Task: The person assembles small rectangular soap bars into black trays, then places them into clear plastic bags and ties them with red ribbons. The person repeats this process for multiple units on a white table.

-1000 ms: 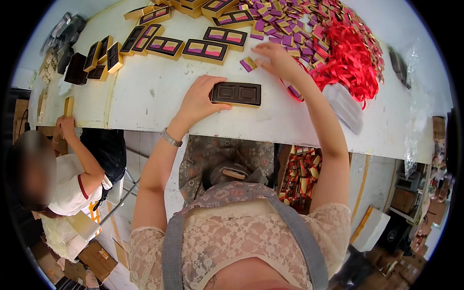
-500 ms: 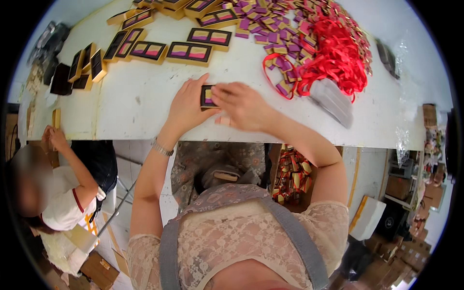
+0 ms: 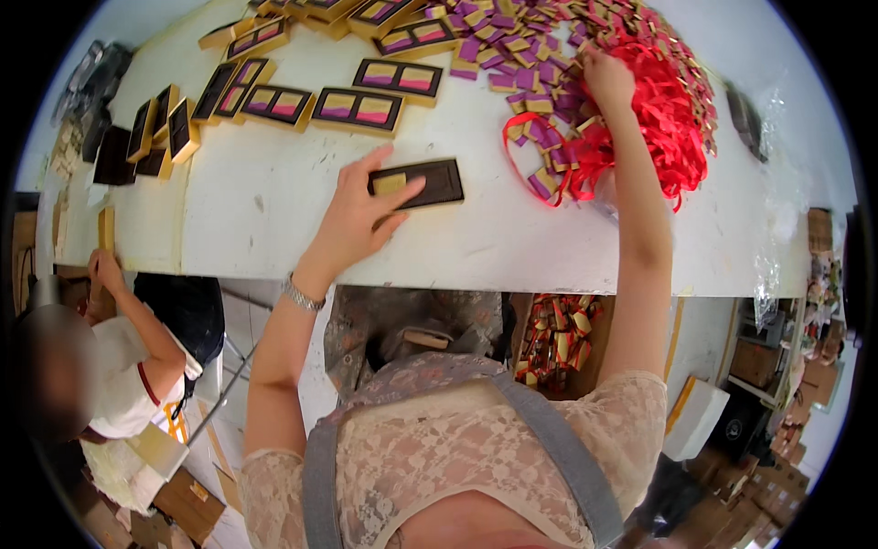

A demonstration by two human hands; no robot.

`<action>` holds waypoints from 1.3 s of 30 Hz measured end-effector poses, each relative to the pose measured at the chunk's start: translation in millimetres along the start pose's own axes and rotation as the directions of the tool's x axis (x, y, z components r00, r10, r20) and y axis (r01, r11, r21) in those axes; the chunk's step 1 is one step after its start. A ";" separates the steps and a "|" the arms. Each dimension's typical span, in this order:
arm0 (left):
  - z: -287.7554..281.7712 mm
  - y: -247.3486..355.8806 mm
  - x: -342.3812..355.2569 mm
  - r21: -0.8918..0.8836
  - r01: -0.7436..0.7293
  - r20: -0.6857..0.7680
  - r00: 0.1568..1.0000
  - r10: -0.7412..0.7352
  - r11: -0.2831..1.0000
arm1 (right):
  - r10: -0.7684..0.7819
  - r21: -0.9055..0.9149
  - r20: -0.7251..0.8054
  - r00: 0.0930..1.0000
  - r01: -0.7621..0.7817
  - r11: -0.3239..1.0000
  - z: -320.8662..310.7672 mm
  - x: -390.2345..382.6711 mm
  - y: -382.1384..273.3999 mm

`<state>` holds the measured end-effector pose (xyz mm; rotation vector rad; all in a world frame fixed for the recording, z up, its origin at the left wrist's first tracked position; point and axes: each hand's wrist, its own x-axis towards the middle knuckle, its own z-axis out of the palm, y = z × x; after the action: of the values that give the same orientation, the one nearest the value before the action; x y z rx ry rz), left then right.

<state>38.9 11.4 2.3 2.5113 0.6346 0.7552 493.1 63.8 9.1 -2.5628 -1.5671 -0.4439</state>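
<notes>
My left hand (image 3: 352, 206) grips the left end of a shallow gold box (image 3: 445, 181) with a dark insert, low on the white table in front of me. One of its fingers lies across the insert. A gold piece shows in the left compartment, partly covered by that finger; the right compartment is bare and dark. My right hand (image 3: 608, 80) is stretched far out to the heap of small purple-and-gold wrapped pieces (image 3: 476, 46), beside the red ribbons (image 3: 654, 137). Its fingers are curled down into the heap, and what they hold is hidden.
Several boxes with filled compartments (image 3: 357, 110) stand beyond my left hand. A translucent plastic item (image 3: 605, 194) lies partly behind my right forearm. A carton of red-and-gold pieces (image 3: 556, 339) sits below the table edge. Another person (image 3: 137, 352) works at the left.
My right hand has left the box and reached out to the heap at the upper right. The box, earlier mostly covered, now shows its full length, still in my left hand.
</notes>
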 end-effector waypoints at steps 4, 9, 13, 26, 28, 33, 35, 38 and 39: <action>3.1 -1.7 -5.3 -0.239 0.166 -0.019 0.984 -0.176 0.957 | -0.412 0.761 -0.343 0.844 0.506 0.405 -55.1 -98.2 -86.3; -1.6 -4.2 -2.6 -0.202 0.143 0.007 0.990 -0.144 0.969 | -0.589 0.908 -0.034 0.807 0.271 0.319 -63.0 -185.0 -152.0; 2.8 -7.5 -5.9 -0.176 0.135 -0.027 0.989 -0.142 0.975 | -0.706 0.485 -0.214 0.675 0.701 0.523 -67.9 -201.6 -151.3; -125.9 -131.5 -13.2 0.083 0.317 -0.568 0.794 -0.217 0.945 | -0.760 0.446 -0.182 0.624 0.741 0.501 -72.5 -212.6 -160.5; -163.5 -214.8 -36.4 0.621 0.577 -0.619 0.776 -0.120 0.530 | -0.713 0.561 -0.265 0.649 0.705 0.433 -62.7 -202.9 -170.9; -142.1 -218.2 -67.3 0.684 0.678 -0.491 0.701 -0.516 0.270 | -0.412 0.405 -0.583 0.700 0.691 0.599 -55.0 -111.7 -216.7; -120.0 -192.2 -78.6 0.634 0.697 -0.552 0.711 -0.435 0.335 | -0.470 0.369 -0.512 0.719 0.678 0.635 -16.9 -76.8 -220.7; -109.2 -123.8 -97.6 0.437 0.742 -0.616 0.659 -0.433 0.508 | -0.306 0.388 -0.571 0.762 0.579 0.717 -20.0 -69.9 -226.8; -101.4 -103.3 -105.6 0.415 0.739 -0.624 0.656 -0.426 0.530 | -0.215 0.530 -0.518 0.828 0.508 0.679 -18.7 -66.9 -215.8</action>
<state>-130.9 65.0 -17.1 2.3181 2.1583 0.9465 270.3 102.2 -6.6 -1.5004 -1.6798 -0.3550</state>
